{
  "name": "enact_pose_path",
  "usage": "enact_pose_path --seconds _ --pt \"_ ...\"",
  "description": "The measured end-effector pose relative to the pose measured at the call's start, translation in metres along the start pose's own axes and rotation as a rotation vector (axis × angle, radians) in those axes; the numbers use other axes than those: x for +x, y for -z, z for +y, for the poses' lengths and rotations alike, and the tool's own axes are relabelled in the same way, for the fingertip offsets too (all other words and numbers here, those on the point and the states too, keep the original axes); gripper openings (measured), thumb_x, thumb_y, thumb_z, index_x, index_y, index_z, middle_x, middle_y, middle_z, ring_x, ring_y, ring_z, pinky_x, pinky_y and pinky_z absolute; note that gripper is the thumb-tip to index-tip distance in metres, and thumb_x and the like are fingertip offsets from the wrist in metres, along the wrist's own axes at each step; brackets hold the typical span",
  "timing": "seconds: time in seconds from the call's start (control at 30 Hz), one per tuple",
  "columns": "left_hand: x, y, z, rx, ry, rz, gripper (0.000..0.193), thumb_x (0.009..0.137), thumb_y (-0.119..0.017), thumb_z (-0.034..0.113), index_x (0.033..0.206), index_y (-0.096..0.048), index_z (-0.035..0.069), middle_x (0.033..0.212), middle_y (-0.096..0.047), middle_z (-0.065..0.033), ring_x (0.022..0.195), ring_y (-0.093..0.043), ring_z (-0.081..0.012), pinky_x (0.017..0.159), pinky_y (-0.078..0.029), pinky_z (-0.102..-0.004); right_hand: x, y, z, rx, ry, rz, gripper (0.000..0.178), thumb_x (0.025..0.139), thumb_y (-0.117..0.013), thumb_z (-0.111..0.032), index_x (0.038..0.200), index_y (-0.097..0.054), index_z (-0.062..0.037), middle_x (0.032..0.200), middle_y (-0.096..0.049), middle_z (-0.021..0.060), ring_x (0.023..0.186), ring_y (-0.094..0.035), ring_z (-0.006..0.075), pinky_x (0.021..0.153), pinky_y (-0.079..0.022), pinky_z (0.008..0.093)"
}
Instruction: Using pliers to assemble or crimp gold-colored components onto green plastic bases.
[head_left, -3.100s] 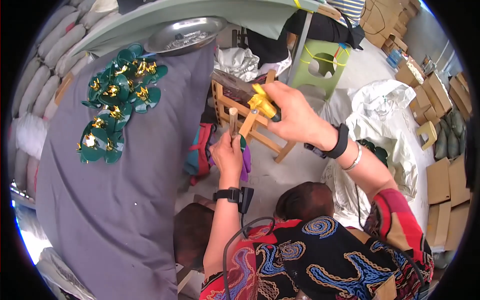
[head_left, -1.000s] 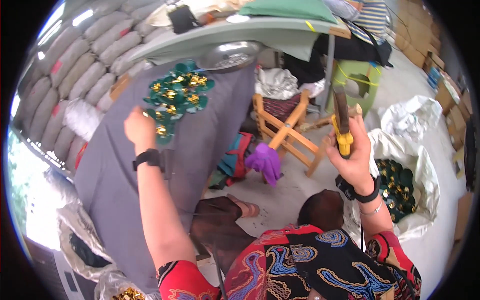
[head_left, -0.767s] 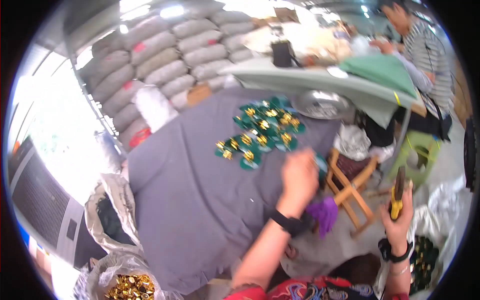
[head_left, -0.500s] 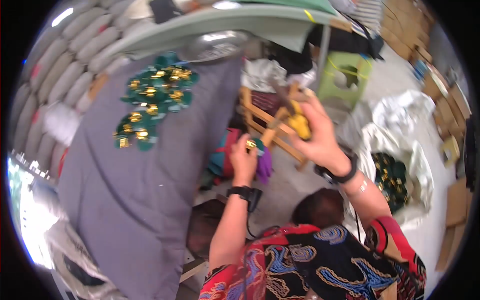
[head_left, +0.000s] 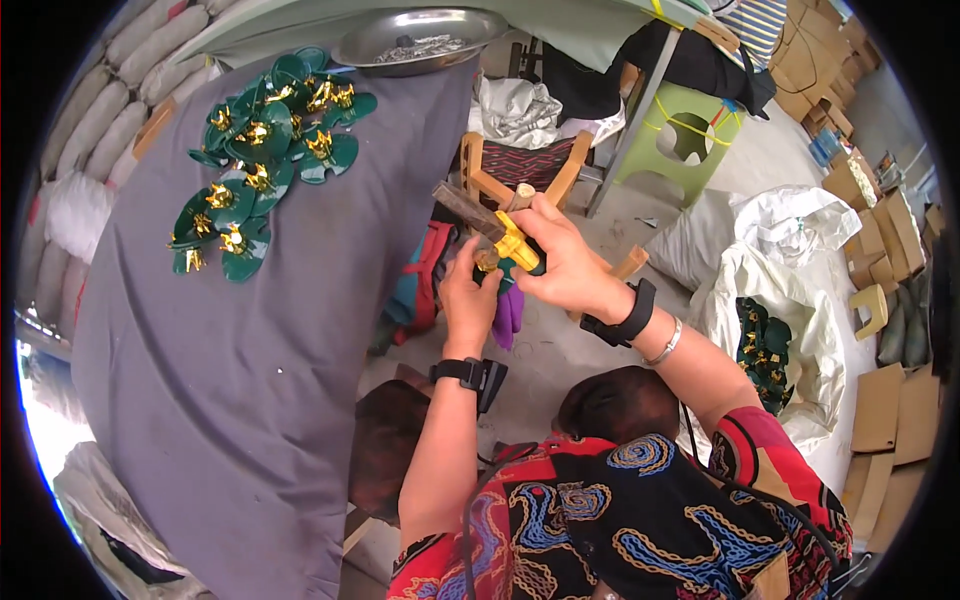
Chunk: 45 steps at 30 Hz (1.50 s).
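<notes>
My left hand (head_left: pixel 468 300) pinches a small gold-centred flower piece (head_left: pixel 487 260), mostly hidden behind fingers, with dark green showing beside it. Closed around a yellow-handled tool (head_left: pixel 515 243) is my right hand (head_left: pixel 568 262); a dark flat bar reaches from the tool toward the upper left. The tool is right above the flower piece; whether they touch I cannot tell. On the grey-covered table to the left lie several dark green flower pieces with gold centres (head_left: pixel 255 135). More such green pieces (head_left: pixel 762 350) fill a white sack (head_left: pixel 815 300) at my right.
A metal bowl (head_left: pixel 420 40) with small silvery bits stands at the table's far edge. A wooden chair (head_left: pixel 575 165) is just beyond my hands, and a green plastic stool (head_left: pixel 690 140) stands behind it. Cardboard boxes (head_left: pixel 880 410) line the right side.
My right hand has come down and left, bringing the tool close to the left hand. The left hand has risen slightly, still holding the flower piece. The view has shifted too.
</notes>
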<state>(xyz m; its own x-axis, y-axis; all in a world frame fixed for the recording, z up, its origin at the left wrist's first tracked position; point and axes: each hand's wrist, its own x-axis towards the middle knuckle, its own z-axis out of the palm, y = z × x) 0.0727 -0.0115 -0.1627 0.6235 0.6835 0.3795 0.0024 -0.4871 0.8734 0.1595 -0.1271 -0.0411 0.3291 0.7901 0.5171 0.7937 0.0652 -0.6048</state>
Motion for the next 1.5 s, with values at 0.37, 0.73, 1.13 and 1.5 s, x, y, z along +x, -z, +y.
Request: enact_pose_path --seconds 0.37,0.73,1.13,1.5 --pt "0.004 -0.007 0.010 0.034 -0.141 0.012 0.025 0.075 -0.070 0.011 0.098 -0.067 0.002 0.095 -0.067 -0.0151 0.092 -0.061 -0.0341 0.081 -0.049 -0.0417 0.010 0.014 -0.010 -0.015 0.143 -0.101 0.048 0.064 -0.066 -0.003 0.110 -0.053 0.0010 0.100 -0.048 0.0169 0.093 -0.053 0.0343 0.081 -0.046 0.0384" --pt "0.007 -0.007 0.007 0.051 -0.193 0.076 0.032 0.078 -0.073 0.016 0.102 -0.066 -0.003 0.104 -0.065 -0.0218 0.099 -0.061 -0.0357 0.087 -0.049 -0.0401 0.018 0.076 -0.036 -0.977 -0.032 -0.425 0.039 0.070 -0.062 -0.003 0.106 -0.048 0.0036 0.093 -0.058 0.0237 0.079 -0.061 0.0407 0.067 -0.049 0.0449" --pt "0.006 -0.011 -0.021 0.268 -0.250 -0.092 0.021 0.078 -0.070 0.014 0.094 -0.068 0.001 0.094 -0.066 -0.0204 0.098 -0.061 -0.0365 0.082 -0.048 -0.0429 0.013 0.003 -0.008 -0.017 0.196 0.034 0.038 0.064 -0.066 -0.009 0.096 -0.052 0.0060 0.109 -0.046 0.0215 0.105 -0.045 0.0369 0.091 -0.040 0.0431" --pt "-0.017 -0.061 0.179 -0.827 0.140 -0.538 0.039 0.091 -0.063 0.015 0.126 -0.053 0.001 0.110 -0.062 -0.0072 0.100 -0.058 -0.0168 0.086 -0.045 -0.0294 -0.079 0.143 -0.134 -0.139 0.156 0.153 0.042 0.068 -0.073 -0.009 0.103 -0.051 0.0009 0.106 -0.040 0.0178 0.089 -0.051 0.0364 0.071 -0.046 0.0439"
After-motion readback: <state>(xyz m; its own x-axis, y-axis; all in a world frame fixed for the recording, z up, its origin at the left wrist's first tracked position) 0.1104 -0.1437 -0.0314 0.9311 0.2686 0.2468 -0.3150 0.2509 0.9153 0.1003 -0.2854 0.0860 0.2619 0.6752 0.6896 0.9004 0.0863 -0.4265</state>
